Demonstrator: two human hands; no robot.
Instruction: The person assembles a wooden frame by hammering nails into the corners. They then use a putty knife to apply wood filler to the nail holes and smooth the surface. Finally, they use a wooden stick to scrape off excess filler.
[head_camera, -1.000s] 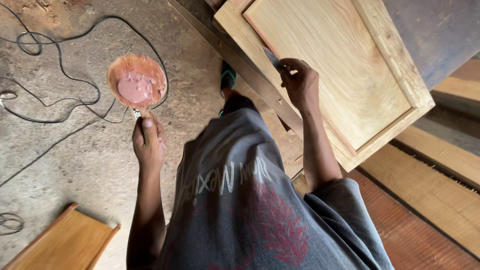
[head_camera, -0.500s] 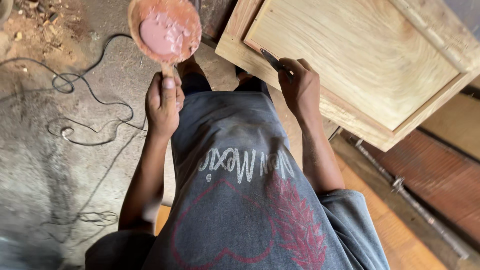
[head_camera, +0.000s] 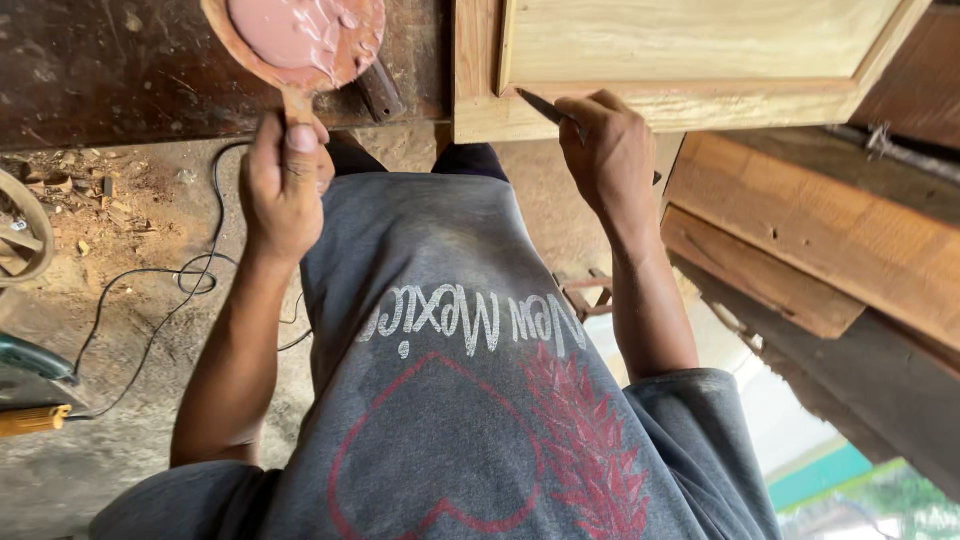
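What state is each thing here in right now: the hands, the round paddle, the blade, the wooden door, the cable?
left hand: gripping the paddle's handle
round wooden paddle: raised, coated with pink paste
right hand: holding the blade
blade: tip against the panel's frame
wooden panel door: bare, unpainted
black cable: lying loose on the floor

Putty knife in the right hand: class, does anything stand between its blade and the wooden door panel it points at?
Nothing visible does. The right hand holds the putty knife with its blade tip at the wooden door panel, along the frame's inner edge.
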